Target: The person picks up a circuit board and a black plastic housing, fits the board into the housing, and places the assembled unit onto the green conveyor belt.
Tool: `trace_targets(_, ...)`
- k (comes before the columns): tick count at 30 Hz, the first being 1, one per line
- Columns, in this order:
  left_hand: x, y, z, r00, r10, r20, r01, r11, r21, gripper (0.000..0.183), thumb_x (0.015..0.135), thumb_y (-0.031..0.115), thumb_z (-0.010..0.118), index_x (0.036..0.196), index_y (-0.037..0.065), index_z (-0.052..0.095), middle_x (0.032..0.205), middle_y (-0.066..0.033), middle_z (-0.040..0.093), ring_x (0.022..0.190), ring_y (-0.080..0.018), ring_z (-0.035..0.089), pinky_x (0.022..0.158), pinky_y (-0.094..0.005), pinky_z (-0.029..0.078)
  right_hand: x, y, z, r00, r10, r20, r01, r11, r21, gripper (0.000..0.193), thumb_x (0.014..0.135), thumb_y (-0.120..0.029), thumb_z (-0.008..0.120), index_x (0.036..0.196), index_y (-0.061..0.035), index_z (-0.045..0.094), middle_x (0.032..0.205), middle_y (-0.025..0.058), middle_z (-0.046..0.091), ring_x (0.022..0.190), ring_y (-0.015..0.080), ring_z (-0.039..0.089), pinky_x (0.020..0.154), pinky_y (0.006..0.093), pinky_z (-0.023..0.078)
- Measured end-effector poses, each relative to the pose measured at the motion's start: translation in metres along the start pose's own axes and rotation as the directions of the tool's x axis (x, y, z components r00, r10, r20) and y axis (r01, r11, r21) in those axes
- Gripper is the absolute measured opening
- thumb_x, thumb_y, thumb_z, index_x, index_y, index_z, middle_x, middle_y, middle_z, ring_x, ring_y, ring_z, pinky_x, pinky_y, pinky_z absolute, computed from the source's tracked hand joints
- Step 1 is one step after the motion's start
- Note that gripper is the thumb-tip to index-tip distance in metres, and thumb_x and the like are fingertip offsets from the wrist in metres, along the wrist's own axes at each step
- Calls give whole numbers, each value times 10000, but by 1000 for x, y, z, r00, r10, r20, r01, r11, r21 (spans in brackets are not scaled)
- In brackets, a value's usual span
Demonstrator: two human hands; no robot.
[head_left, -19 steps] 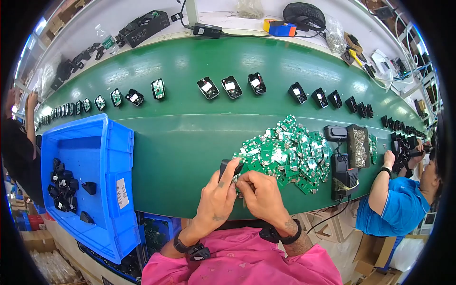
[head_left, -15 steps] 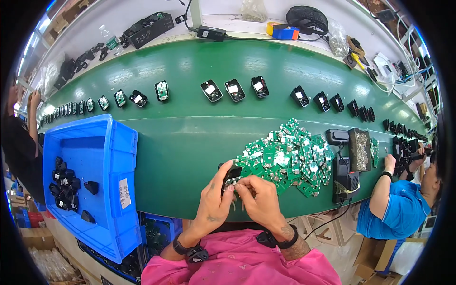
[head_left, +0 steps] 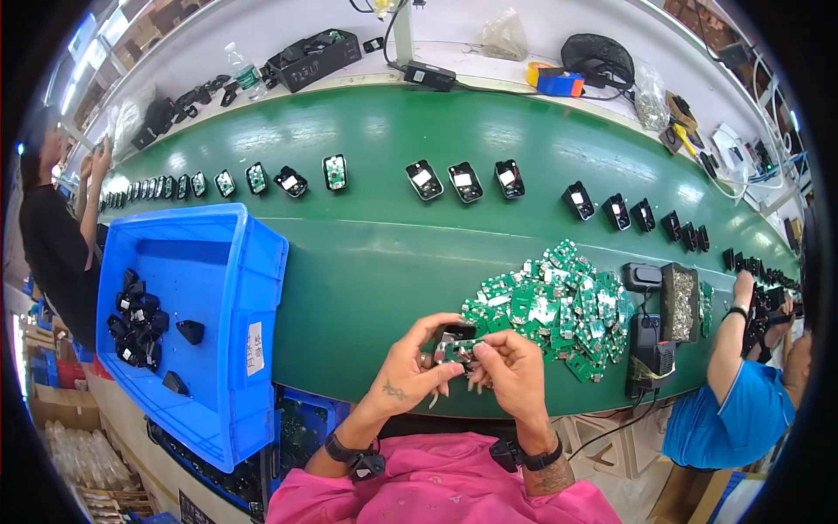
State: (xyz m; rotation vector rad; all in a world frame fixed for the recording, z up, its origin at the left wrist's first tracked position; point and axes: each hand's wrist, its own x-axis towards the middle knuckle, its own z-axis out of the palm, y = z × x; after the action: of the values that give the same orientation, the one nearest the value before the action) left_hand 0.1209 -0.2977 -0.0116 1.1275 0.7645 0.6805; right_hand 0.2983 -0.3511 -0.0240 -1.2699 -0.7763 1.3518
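Note:
Close to the table's near edge, my left hand (head_left: 403,374) is closed around a small black plastic housing (head_left: 461,332). My right hand (head_left: 517,374) pinches the end of a green circuit board (head_left: 456,351), which lies at the near side of the housing's opening. Fingers cover much of both parts, so whether the board is seated inside cannot be seen. Just beyond my right hand spreads a heap of green circuit boards (head_left: 559,306).
A blue bin (head_left: 262,288) with several black housings stands at the left. Along the green table (head_left: 367,244) runs a row of housings (head_left: 465,182), some with boards. Right of the heap are a black charger-like device (head_left: 646,336) and a tray of small metal parts (head_left: 679,306). Co-workers (head_left: 729,393) sit on both sides.
The green board now shows its broad face between my hands, where mostly the dark housing showed before. The whole view has shifted, and the co-worker at the right has reached farther forward.

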Motion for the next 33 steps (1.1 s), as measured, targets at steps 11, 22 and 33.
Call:
trace_targets(11,7,5,7,1000,11,-1,-11,1000,4,689,838,-85,663,1449,29,366,1245,-160,589,836,-164,712,668,-259,574,-1,2,-8,998,-51,-34,56,983,176,80,934,-51,656,932,25,633,723,9,623,583,42,564,486,188,411)
trace_targets(22,21,-15,14,967,234,-103,-174,897,405,583,784,-102,720,1322,34,540,1225,-177,642,859,-143,701,679,-250,578,1,-21,-18,983,-135,127,166,946,-280,192,977,-114,572,835,8,612,656,7,580,555,49,503,498,226,395)
trace_targets(33,29,-26,22,867,492,-78,-402,784,473,573,764,-83,743,1292,61,578,1191,-134,669,850,-136,699,660,-238,569,-11,-14,-12,999,-21,30,24,992,-124,256,980,-137,591,763,-15,531,625,-10,544,541,35,474,468,235,354)
